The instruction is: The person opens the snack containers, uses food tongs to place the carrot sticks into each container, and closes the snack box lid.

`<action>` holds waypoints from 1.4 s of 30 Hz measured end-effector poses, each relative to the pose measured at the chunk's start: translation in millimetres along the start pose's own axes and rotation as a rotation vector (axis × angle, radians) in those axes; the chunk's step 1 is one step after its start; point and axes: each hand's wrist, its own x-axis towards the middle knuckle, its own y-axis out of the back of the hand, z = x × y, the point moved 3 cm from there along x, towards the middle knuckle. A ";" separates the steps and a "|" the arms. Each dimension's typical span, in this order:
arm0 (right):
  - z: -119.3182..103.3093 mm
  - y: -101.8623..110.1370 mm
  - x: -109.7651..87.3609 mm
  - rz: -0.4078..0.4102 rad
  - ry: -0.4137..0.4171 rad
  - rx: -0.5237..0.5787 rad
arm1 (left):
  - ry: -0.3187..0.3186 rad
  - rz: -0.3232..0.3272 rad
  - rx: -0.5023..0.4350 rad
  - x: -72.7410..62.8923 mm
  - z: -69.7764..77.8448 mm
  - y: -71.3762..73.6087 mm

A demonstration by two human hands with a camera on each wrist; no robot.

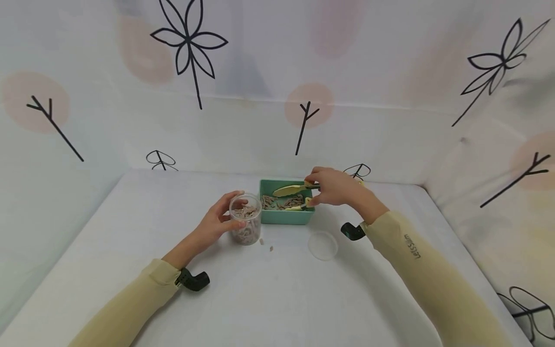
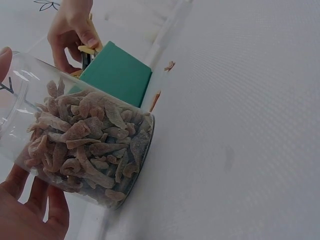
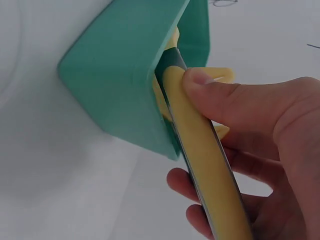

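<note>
My left hand [image 1: 210, 224] grips a clear round jar [image 1: 247, 232], fingers and thumb around its sides. The jar's top is uncovered, and wrinkled brown dried pieces [image 2: 85, 142] fill much of it. Right of the jar stands a green rectangular box [image 1: 284, 218] with similar dried pieces [image 1: 292, 201] scattered over its floor. My right hand [image 1: 336, 187] holds yellow tongs [image 1: 288, 190] at the box's right end, thumb on one yellow handle [image 3: 195, 150]. The tong arms are spread, their heads over and inside the box. In the right wrist view the box wall hides the heads.
A clear round lid [image 1: 323, 246] lies on the white table [image 1: 269, 299], in front of the box on the right. Two small dried pieces [image 1: 271, 248] lie loose near the jar's base. Behind the table hangs a pale cloth [image 1: 251, 125] with black plant drawings.
</note>
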 end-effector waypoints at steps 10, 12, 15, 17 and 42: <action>0.2 -8.3 22.2 -0.038 0.041 0.021 | -0.011 0.001 -0.009 -0.1 -1.0 0.3; 2.3 -8.3 22.7 -0.039 0.046 0.036 | -0.018 -0.002 -0.010 0.3 -1.8 0.0; 3.7 -8.3 23.6 -0.034 0.056 0.056 | -0.020 -0.001 -0.013 -0.2 -1.6 0.3; 4.2 -8.6 23.4 -0.027 0.058 0.065 | -0.023 -0.001 -0.017 -0.5 -1.4 0.4; 5.7 -17.3 -0.7 0.165 0.080 0.070 | -0.002 0.003 -0.015 -0.9 1.7 1.0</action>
